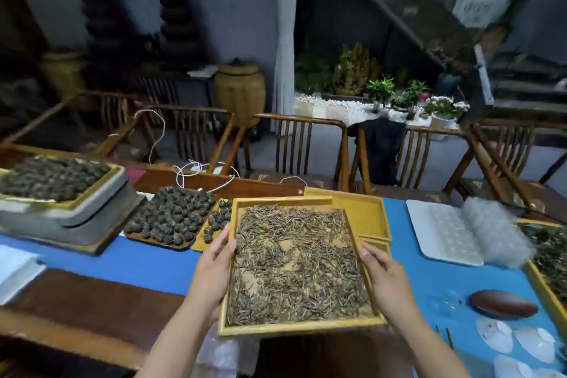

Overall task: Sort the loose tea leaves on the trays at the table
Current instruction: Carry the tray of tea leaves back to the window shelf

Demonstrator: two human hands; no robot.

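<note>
A yellow wooden tray (277, 328) is held in front of me above the table's near edge, spread with thin brown loose tea leaves (294, 261). My left hand (213, 267) grips the tray's left rim, thumb on top of the rim. My right hand (385, 278) grips the right rim the same way. Behind it lies an empty yellow tray (365, 215). At the right edge of the view another tray (549, 258) holds dark loose leaves and is partly cut off.
Dark rolled tea balls fill a wooden tray (171, 218) and a raised tray (52, 178) at the left. White blister sheets (448, 230), a dark oval dish (503, 304) and pale shell-like pieces (518, 341) lie on the blue cloth (429, 279). Wooden chairs (306, 144) line the far side.
</note>
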